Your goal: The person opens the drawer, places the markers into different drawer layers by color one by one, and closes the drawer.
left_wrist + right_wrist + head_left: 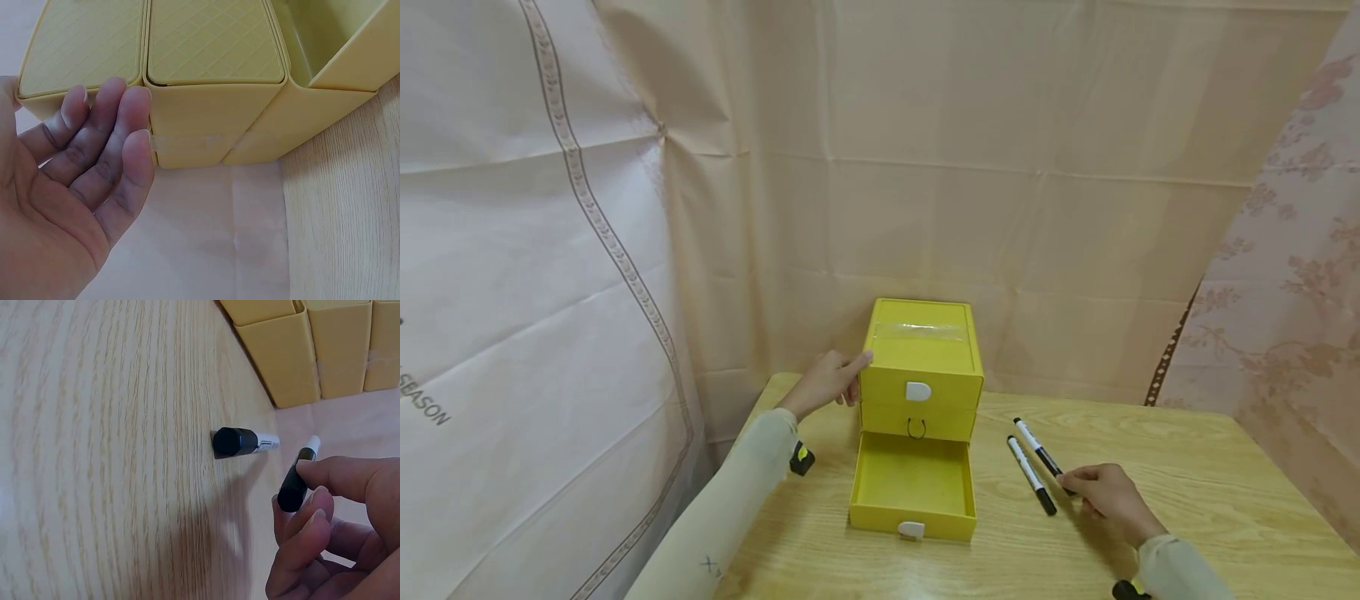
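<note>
A yellow drawer box [925, 354] stands on the table, its bottom drawer [913, 479] pulled out with nothing inside. My left hand [829, 382] rests against the left side of the box near the top, thumb at the upper edge. In the left wrist view its slightly bent fingers [134, 169] lie along the side panel. On the right, my right hand [1108, 498] pinches a white marker [1032, 440] by its black-capped end, between thumb and fingers. Beside it a second marker [1027, 467] lies on the wood; its black cap [234, 442] faces the right wrist camera.
The wooden table [1210, 492] extends to the right of the markers. A beige cloth [962, 208] hangs behind the box, with a white cloth [535, 333] at the left. White pull tabs [917, 391] sit on the drawer fronts, and a dark loop [917, 428] hangs on the middle one.
</note>
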Demonstrator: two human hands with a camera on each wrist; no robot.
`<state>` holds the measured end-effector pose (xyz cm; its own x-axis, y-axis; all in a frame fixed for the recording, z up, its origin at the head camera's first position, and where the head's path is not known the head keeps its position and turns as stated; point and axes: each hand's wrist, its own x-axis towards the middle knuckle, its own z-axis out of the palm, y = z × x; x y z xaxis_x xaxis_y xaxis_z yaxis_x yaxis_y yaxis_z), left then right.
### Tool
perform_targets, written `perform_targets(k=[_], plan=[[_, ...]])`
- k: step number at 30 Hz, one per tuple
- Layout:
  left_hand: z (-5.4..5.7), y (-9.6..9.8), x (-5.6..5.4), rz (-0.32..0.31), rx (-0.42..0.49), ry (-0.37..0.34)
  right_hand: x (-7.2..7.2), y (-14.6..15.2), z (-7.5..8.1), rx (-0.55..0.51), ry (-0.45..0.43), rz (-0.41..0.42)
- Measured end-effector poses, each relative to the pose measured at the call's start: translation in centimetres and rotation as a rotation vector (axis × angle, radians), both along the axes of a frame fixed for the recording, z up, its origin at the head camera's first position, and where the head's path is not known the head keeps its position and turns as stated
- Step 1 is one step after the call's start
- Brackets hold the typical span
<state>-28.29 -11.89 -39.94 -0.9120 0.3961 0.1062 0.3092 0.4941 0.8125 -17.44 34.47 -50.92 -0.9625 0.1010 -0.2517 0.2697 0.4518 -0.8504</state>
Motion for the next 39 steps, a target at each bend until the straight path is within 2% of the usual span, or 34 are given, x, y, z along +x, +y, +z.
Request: perform_targets(k=[9,16,22,39], plan=[[0.1,0.0,-0.1,-0.007,-0.001,-0.003,0.3,-0.3,0.3,0.018,0.000,0.002],[0.1,0.0,-0.2,-0.009,-0.003,-0.007,0.8,-0.6,0.9,0.065,0.038,0.032],[0.1,0.1,-0.2,-0.011,-0.002,0.001,1.2,-1.2,1.5,0.066,0.048,0.042],[0.0,0.0,0.0,-0.002,0.013,-0.024,1.8,-2.1,1.5,0.066,0.037,0.066]])
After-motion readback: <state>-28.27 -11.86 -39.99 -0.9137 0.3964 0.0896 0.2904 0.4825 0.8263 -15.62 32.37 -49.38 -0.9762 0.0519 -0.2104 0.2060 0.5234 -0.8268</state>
